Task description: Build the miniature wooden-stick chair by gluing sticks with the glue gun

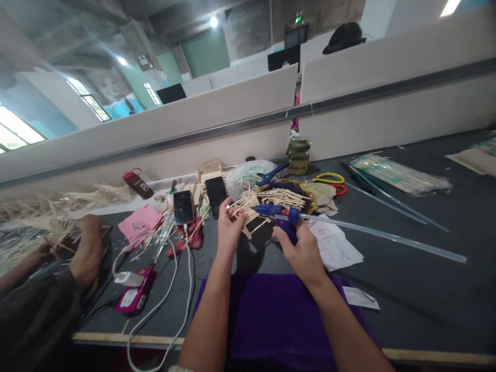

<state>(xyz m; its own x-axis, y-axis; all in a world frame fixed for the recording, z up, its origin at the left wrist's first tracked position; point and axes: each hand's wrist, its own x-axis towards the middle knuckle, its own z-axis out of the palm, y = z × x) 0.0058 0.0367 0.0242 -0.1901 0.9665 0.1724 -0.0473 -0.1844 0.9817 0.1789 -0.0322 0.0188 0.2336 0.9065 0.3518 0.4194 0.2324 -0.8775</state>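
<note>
My right hand [304,250] is wrapped round the grip of a blue hot glue gun [284,214], its nozzle pointing left. A long clear glue stick [387,238] runs out of the gun's back end to the right. Thumb and fingers of my left hand [230,222] pinch a thin wooden stick [237,208], close to the nozzle. Just beyond lies a small frame of wooden sticks [250,199]; I cannot tell whether the pinched stick is joined to it. A pile of loose wooden sticks [287,197] lies behind the gun.
Two phones [183,207] [216,195], a white cable [170,297] and a pink power strip [137,292] lie left. At far left a person's arm [87,248] works among sticks. Behind are pliers [271,174] and a jar [298,155]; bagged sticks [399,174] lie right.
</note>
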